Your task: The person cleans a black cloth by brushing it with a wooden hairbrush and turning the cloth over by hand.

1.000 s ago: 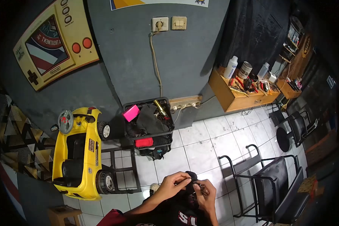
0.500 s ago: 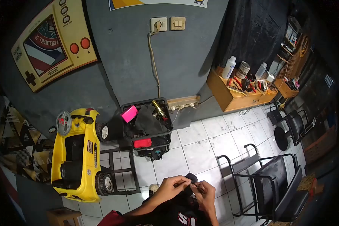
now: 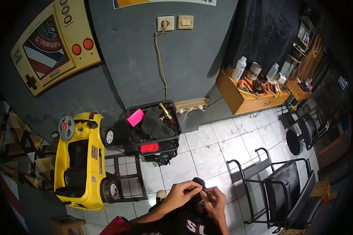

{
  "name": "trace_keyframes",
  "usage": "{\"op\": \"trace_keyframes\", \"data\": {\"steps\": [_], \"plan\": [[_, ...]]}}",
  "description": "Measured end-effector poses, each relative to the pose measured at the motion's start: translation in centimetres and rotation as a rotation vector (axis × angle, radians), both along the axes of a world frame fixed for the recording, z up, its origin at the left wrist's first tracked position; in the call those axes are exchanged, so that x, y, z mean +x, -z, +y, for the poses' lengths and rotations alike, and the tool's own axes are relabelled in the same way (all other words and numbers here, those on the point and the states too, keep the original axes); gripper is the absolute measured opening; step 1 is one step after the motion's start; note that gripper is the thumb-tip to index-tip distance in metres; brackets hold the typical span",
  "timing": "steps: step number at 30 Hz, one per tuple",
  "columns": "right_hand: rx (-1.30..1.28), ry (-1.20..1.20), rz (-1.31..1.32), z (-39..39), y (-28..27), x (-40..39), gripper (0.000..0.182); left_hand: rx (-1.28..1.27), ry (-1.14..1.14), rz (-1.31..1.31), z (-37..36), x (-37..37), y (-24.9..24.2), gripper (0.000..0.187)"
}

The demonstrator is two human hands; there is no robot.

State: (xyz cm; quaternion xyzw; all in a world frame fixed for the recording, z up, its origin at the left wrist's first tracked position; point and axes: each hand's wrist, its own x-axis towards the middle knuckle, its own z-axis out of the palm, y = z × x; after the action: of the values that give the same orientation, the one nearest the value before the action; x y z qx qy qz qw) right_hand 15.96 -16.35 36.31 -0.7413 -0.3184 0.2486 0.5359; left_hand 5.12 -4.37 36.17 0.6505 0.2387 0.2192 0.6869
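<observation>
My left hand (image 3: 183,194) is closed in a pinch, thumb and forefinger pressed together at the tips. Right beside it, my right hand (image 3: 214,201) has its fingers curled in, and its fingertips meet those of the left. Whatever small thing lies between the fingers, I cannot tell what it is. A rounded black thing (image 3: 199,181) shows just beyond the fingertips, overlapped by them in this view. Both hands are low in the head view, over my lap and a black garment (image 3: 176,221) with white and red lettering.
A yellow ride-on toy car (image 3: 80,160) stands at left, beside a black metal frame (image 3: 144,184). Ahead is a black crate (image 3: 176,135) of cloths and a pink box (image 3: 135,117). Bottles and tools cover a wooden cabinet (image 3: 243,105). Black armchairs (image 3: 280,186) stand at right.
The fingers of my right hand have shifted slightly against the left fingertips. Both hands stay together in nearly the same place, and the view has tilted very little.
</observation>
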Motion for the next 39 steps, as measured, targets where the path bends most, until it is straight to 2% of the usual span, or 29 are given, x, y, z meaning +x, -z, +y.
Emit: {"op": "trace_keyframes", "data": {"steps": [2, 6, 8, 12, 14, 18, 23, 27, 29, 30, 32, 35, 36, 38, 39], "plan": [[0.031, -0.017, -0.031, 0.1, 0.2, 0.0, 0.020, -0.070, 0.040, 0.023, 0.4, 0.1, 0.5, 0.016], [-0.020, -0.040, -0.064, 0.5, -0.5, 0.2, 0.017, -0.009, 0.012, 0.051, 0.6, 0.3, 0.5, 0.016], [0.006, -0.100, -0.207, 0.9, -1.0, 0.4, 0.012, 0.046, 0.002, 0.074, 0.8, 0.3, 0.4, 0.016], [0.029, -0.101, -0.196, 0.9, 0.0, 0.8, 0.010, 0.008, -0.015, 0.066, 0.8, 0.2, 0.6, 0.016], [0.001, -0.051, -0.083, 1.0, 0.4, 0.7, 0.011, 0.032, -0.059, 0.104, 0.7, 0.4, 0.6, 0.018], [-0.021, -0.075, -0.030, 1.2, -0.2, 0.6, 0.012, 0.035, -0.052, 0.166, 0.7, 0.8, 0.1, 0.018], [-0.015, 0.032, -0.063, 1.2, 1.1, 0.9, 0.012, -0.028, -0.003, 0.080, 0.8, 0.9, 0.6, 0.016], [0.020, 0.016, 0.001, 1.1, 1.2, 1.0, 0.011, -0.106, 0.061, 0.103, 1.0, 1.0, 0.4, 0.017], [0.071, 0.028, -0.030, 1.3, 0.8, 1.2, 0.015, -0.089, 0.094, -0.077, 1.0, 1.2, 0.1, 0.020], [0.073, 0.033, -0.028, 1.3, 0.7, 1.3, 0.015, -0.086, 0.099, -0.074, 1.1, 1.2, 0.2, 0.020], [0.034, -0.031, -0.066, 1.2, 0.8, 1.9, 0.015, -0.007, 0.118, 0.070, 1.5, 1.3, 0.5, 0.023], [0.087, -0.025, 0.067, 0.9, 1.9, 2.5, 0.015, -0.056, 0.118, 0.013, 1.5, 1.6, 1.3, 0.019], [0.088, -0.025, 0.069, 0.9, 1.1, 2.9, 0.015, -0.055, 0.118, 0.016, 1.5, 1.7, 0.9, 0.019], [0.007, -0.229, -0.088, 0.8, -1.3, 3.8, 0.020, 0.064, 0.036, -0.031, 1.7, 1.8, -0.9, 0.014], [0.002, -0.223, -0.084, 0.6, -0.8, 4.3, 0.020, 0.070, -0.007, -0.048, 1.8, 1.6, -2.6, 0.013]]}}
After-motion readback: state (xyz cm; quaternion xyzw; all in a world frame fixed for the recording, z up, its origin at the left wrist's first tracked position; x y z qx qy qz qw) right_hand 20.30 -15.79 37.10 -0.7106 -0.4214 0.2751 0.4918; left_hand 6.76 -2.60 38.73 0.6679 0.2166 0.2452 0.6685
